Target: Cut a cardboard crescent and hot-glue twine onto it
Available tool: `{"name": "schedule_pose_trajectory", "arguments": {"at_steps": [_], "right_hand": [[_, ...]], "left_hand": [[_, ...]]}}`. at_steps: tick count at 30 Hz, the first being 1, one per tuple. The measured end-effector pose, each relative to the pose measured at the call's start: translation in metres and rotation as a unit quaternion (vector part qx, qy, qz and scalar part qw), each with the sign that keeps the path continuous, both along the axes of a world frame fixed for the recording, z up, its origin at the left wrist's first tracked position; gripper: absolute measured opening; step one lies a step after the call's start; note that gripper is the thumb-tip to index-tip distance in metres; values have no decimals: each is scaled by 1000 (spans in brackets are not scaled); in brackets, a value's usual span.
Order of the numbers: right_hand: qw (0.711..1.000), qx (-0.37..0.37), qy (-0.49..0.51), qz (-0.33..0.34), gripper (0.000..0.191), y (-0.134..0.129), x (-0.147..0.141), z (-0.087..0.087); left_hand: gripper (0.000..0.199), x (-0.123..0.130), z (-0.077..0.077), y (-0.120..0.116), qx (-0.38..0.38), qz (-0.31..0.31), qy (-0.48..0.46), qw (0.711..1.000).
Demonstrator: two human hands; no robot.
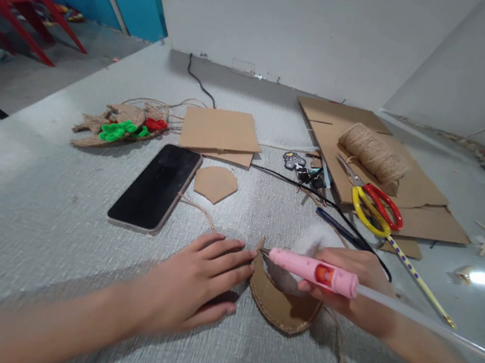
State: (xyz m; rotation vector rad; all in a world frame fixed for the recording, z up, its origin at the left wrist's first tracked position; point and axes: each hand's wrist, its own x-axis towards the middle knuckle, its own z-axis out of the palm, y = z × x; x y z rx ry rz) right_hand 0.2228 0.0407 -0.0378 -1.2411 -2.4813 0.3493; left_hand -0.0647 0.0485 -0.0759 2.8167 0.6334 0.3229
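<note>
A pink glue gun [302,267] with a long clear glue stick is held in my right hand [356,283], its fingers wrapped round the handle. The gun's tip touches or nearly touches the upper left point of a curved cardboard piece [280,310] edged with twine. My left hand [206,278] lies flat with fingers spread, fingertips at the left edge of that piece. Loose twine [341,355] trails from its right side. Behind the gun a white fluffy material [314,238] is partly hidden.
A black phone [155,188] lies left, beside a small cardboard cutout [216,184]. Cardboard squares [218,130] and a decorated twine piece [121,126] lie behind. At right are scissors [373,209], a twine roll [372,154], large cardboard [427,223] and a dotted pencil [422,282].
</note>
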Motion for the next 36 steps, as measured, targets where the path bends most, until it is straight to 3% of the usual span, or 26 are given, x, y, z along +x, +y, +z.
{"name": "schedule_pose_trajectory", "arguments": {"at_steps": [26, 36], "right_hand": [[999, 21, -7, 41, 48, -5, 0, 1], [999, -6, -20, 45, 48, -5, 1, 2]], "left_hand": [[47, -1, -1, -1, -5, 3, 5, 1000], [46, 0, -1, -2, -12, 13, -3, 1000]]}}
